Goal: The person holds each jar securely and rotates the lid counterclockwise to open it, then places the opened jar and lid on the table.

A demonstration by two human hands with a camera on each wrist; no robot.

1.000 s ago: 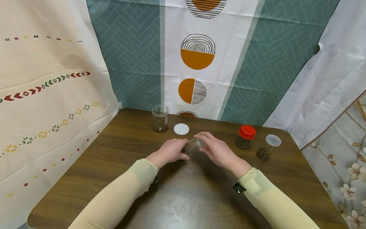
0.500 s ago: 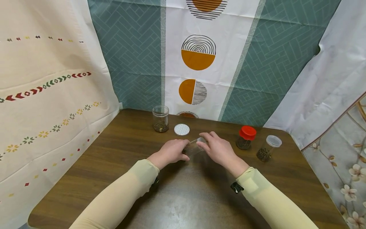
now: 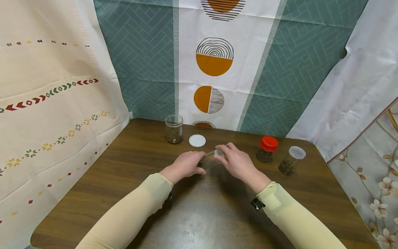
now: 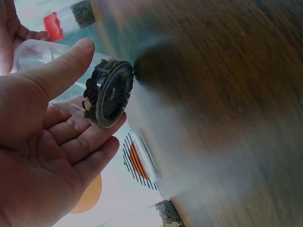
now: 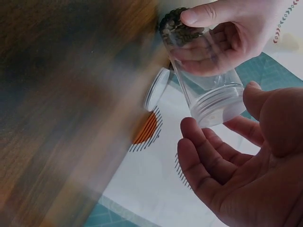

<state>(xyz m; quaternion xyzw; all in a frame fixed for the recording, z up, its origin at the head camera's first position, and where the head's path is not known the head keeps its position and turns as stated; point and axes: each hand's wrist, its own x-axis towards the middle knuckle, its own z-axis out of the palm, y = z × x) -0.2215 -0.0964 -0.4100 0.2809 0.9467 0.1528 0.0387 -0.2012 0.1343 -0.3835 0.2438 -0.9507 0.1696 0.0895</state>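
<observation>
My left hand (image 3: 186, 164) grips the lower part of a clear plastic jar (image 5: 191, 87), its thumb and fingers on opposite sides. Small dark grains (image 4: 92, 90) lie in the jar's bottom; I cannot tell their kind. The jar is tilted above the table, its top toward my right hand (image 3: 237, 162). A translucent ridged lid (image 5: 220, 106) sits on the jar's mouth. Curled round the lid's rim are the right thumb and fingers, the thumb on its near edge. Much of the jar is covered by both hands in the head view.
At the back left stands an open clear jar (image 3: 174, 129) with dark grains, beside a white round lid (image 3: 197, 140) lying on the brown table (image 3: 133, 148). A red-topped jar (image 3: 268, 147) and a clear-lidded jar (image 3: 290, 160) stand right of my hands. Curtains hang behind.
Over the last second my right hand has shifted slightly and turned at the lid, its fingers drawing back to the right. The left hand has kept its grip on the jar.
</observation>
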